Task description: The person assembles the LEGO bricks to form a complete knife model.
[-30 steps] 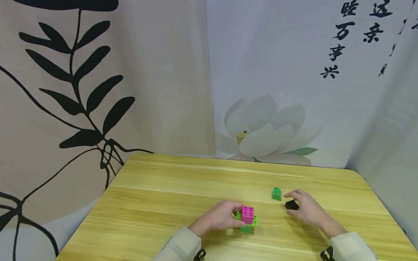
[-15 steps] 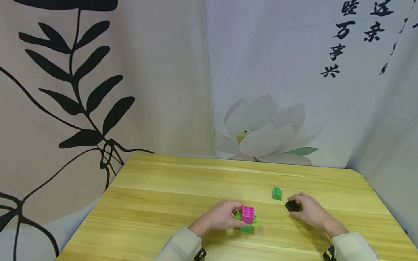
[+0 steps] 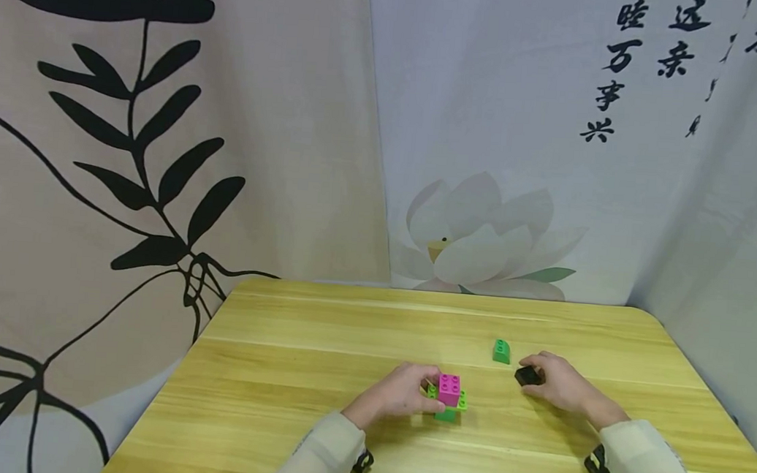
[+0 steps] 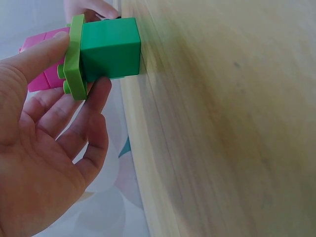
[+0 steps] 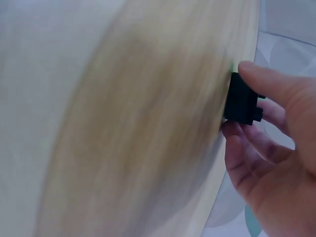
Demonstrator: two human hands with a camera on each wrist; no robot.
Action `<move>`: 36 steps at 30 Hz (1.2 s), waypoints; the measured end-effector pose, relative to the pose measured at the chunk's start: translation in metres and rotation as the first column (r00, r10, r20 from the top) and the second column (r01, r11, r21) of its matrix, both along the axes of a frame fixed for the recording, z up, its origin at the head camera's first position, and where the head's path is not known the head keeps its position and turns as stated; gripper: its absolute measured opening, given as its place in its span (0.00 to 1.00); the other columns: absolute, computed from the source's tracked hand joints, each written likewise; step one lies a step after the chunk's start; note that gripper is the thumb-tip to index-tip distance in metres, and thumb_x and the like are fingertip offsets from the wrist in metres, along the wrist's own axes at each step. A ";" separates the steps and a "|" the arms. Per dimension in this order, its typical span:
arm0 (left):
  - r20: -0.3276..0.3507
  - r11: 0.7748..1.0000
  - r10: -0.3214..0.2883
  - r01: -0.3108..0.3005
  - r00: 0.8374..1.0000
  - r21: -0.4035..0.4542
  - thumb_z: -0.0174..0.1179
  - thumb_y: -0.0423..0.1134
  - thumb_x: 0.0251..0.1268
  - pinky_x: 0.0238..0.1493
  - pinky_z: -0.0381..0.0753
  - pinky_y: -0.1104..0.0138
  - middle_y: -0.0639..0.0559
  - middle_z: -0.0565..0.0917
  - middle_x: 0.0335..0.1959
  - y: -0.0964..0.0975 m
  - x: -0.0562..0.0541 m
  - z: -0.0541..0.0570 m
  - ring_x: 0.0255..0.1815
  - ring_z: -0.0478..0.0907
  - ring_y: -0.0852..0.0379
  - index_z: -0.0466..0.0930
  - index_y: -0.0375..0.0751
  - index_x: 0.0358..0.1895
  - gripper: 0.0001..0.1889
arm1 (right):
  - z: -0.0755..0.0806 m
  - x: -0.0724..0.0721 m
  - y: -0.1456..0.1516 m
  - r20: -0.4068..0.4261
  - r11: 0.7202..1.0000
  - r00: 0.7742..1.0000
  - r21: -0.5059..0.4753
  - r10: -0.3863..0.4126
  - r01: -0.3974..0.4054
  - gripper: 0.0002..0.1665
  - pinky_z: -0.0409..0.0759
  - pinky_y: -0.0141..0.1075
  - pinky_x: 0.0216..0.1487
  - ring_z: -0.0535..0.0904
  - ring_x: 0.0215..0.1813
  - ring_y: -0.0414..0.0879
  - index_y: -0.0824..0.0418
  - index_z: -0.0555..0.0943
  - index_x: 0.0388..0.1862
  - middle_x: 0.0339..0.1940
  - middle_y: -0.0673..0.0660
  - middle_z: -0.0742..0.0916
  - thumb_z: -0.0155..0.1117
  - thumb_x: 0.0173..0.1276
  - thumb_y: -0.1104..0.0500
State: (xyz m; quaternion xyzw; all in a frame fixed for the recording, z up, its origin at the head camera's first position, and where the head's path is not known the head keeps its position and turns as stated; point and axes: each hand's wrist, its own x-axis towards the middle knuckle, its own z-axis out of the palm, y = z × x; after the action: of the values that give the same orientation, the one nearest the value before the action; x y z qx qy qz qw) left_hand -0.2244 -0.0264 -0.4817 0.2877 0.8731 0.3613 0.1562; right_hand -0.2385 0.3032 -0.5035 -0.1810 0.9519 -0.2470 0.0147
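My left hand (image 3: 401, 390) grips a small stack of toy building bricks between thumb and fingers. On top is a pink brick (image 3: 449, 389), under it a lime green plate (image 4: 75, 59) with studs, and a green brick (image 4: 111, 47) at the bottom. To the right, my right hand (image 3: 559, 381) pinches a black brick (image 5: 241, 99); its studs face the palm in the right wrist view. Just beyond the black brick, a loose green brick (image 3: 501, 350) with a sloped side lies on the table, touched by neither hand.
The wooden table (image 3: 319, 335) spans the space below both hands. Behind it hangs a pale curtain (image 3: 305, 151) with printed plants and writing. Each wrist wears a black camera mount, such as the right one (image 3: 597, 464).
My right hand has closed its fingers round the black brick and turned it slightly, shifting a little toward me. The left hand and its stack stay in place.
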 end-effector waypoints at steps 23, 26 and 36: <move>-0.007 1.000 -0.006 0.006 1.000 0.002 0.70 0.44 0.53 0.39 0.74 0.71 0.62 0.81 0.37 -0.001 -0.001 0.001 0.35 0.74 0.68 0.78 0.53 0.39 0.12 | 0.047 0.030 -0.054 -0.175 0.966 0.956 -0.069 0.235 -0.250 0.23 0.78 0.39 0.37 0.77 0.44 0.45 0.61 0.77 0.55 0.49 0.54 0.81 0.66 0.60 0.64; -0.018 1.000 -0.014 0.014 1.000 0.008 0.71 0.44 0.53 0.38 0.74 0.72 0.62 0.81 0.38 0.000 -0.002 0.001 0.34 0.74 0.69 0.78 0.52 0.38 0.12 | 0.054 0.034 -0.064 -0.221 0.958 0.943 -0.082 0.251 -0.274 0.22 0.78 0.37 0.36 0.77 0.44 0.43 0.59 0.78 0.55 0.49 0.52 0.81 0.67 0.61 0.63; -0.011 1.000 -0.021 0.021 1.000 0.017 0.70 0.43 0.53 0.38 0.75 0.72 0.63 0.81 0.36 -0.001 -0.001 0.001 0.34 0.75 0.69 0.78 0.52 0.38 0.12 | 0.070 0.044 -0.089 -0.250 0.948 0.935 -0.136 0.250 -0.289 0.26 0.79 0.36 0.39 0.76 0.44 0.41 0.60 0.77 0.57 0.49 0.51 0.82 0.70 0.58 0.64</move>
State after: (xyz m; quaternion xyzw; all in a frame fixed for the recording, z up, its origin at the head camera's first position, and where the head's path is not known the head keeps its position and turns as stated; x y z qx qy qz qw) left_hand -0.2258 -0.0275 -0.4807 0.3002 0.8678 0.3653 0.1528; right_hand -0.1943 0.2140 -0.4331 -0.3381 0.8885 -0.3006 -0.0773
